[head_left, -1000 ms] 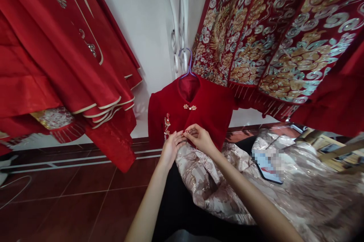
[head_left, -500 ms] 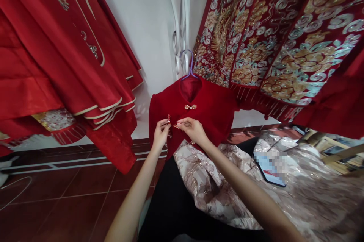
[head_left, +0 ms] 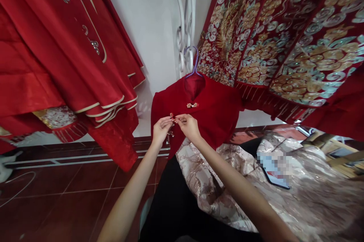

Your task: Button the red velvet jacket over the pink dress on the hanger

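A dark red jacket (head_left: pixel 216 111) hangs from a purple hanger (head_left: pixel 195 69). Below its neckline, a beaded gold frog button (head_left: pixel 192 105) lies fastened across the front. My left hand (head_left: pixel 161 130) pinches the jacket's left-hand front edge at another beaded frog button (head_left: pixel 172 116). Close beside it, my right hand (head_left: pixel 189 125) pinches the matching loop half. Both sets of fingertips nearly meet, and the two halves touch or overlap between them; whether they are joined I cannot tell. More beaded trim dangles under my left fingers.
Red garments with pale piping (head_left: pixel 113 100) hang at left, and an embroidered red garment (head_left: pixel 270 45) at upper right. Shiny patterned fabric (head_left: pixel 216 181) covers my lap, with a phone (head_left: pixel 274 172) on it. A white metal rack (head_left: pixel 186 18) stands behind the jacket.
My right hand has brought the loop half leftward to the button half at my left hand, closing the gap between them. The whole view has shifted slightly.
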Demonstrator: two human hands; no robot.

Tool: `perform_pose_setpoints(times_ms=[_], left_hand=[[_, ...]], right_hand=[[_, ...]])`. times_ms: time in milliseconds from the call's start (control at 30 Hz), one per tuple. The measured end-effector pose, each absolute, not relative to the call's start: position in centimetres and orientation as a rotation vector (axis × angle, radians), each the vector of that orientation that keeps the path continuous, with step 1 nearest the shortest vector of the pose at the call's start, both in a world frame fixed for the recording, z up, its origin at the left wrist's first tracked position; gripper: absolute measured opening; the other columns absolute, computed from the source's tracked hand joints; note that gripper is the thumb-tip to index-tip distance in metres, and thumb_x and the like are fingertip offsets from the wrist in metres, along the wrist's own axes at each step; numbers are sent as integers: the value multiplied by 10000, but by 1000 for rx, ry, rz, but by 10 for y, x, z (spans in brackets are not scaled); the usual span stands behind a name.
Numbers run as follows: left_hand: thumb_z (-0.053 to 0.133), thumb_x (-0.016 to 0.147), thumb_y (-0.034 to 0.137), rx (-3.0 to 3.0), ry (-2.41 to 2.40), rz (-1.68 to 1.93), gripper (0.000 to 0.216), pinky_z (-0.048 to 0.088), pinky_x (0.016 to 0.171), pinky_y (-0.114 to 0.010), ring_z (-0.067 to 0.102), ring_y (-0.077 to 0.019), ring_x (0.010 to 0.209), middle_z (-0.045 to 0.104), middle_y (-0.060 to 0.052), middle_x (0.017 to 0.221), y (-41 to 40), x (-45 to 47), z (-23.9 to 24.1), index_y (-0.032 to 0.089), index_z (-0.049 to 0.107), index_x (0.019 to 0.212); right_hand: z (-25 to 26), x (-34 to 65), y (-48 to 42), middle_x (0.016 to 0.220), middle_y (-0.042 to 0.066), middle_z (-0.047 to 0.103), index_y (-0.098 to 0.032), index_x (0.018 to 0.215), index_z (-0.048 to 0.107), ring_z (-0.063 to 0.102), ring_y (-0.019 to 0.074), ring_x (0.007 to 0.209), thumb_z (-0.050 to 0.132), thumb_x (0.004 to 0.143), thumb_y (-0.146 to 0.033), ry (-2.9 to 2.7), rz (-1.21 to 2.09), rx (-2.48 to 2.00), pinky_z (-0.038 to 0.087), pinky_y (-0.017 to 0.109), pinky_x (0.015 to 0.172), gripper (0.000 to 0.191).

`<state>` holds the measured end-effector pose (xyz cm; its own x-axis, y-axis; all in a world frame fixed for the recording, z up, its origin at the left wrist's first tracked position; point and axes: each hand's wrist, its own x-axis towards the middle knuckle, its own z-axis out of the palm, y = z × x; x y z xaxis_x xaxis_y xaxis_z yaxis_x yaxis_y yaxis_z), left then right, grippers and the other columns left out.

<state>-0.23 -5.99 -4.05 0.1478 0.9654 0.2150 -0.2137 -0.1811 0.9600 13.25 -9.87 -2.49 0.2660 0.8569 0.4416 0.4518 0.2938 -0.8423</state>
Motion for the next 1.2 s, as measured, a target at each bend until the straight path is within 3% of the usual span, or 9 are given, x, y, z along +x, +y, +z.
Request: perform_pose_setpoints(times_ms=[367,600,800,900,1000,1200], left_hand=[[768,612,198,1382,816,1324,351,488,899,-374,667,-171,837,705,-80,892,-60,-1,-38,142,635,932],[732,648,194,1588,854,1347,221,522,807,-316,666,-154,780,703,-64,837,-52,0,-39,146,658,851],[687,705,231,1791,853,1256,213,544,777,-314,670,-157,773,712,-68,870,-44,-5,-36,145,681,899],[647,752,239,1768,797,1244,258,532,822,-316,658,-161,870,690,-78,969,-48,-8,-37,160,653,997],[592,784,196,1701,818,1329,315,509,864,-318,619,-156,973,635,-85,1094,-64,-8,-52,185,585,1099],[614,719,147,1440,1145,1449,248,504,793,-306,601,-145,886,602,-75,1004,-106,1,-105,168,531,951]], right_hand=[[-25,131,-100,899,64,623,-158,912,681,631,131,728,565,800,-182,-1393,363,-1296,557,252,689,163],[-28,130,-95,882,56,629,-160,879,676,630,128,707,577,818,-228,-1391,316,-1280,552,244,672,135],[-23,135,-96,870,42,672,-175,851,673,654,133,718,589,817,-239,-1397,314,-1322,557,252,702,111],[-22,144,-102,899,21,703,-201,914,655,678,136,786,537,860,-258,-1446,470,-1272,561,271,760,142],[-22,159,-111,935,22,706,-199,976,627,686,129,818,496,884,-258,-1516,663,-1217,566,266,747,170],[-24,190,-139,764,6,684,-189,861,625,647,116,649,532,826,-188,-1772,560,-1427,510,224,621,99]])
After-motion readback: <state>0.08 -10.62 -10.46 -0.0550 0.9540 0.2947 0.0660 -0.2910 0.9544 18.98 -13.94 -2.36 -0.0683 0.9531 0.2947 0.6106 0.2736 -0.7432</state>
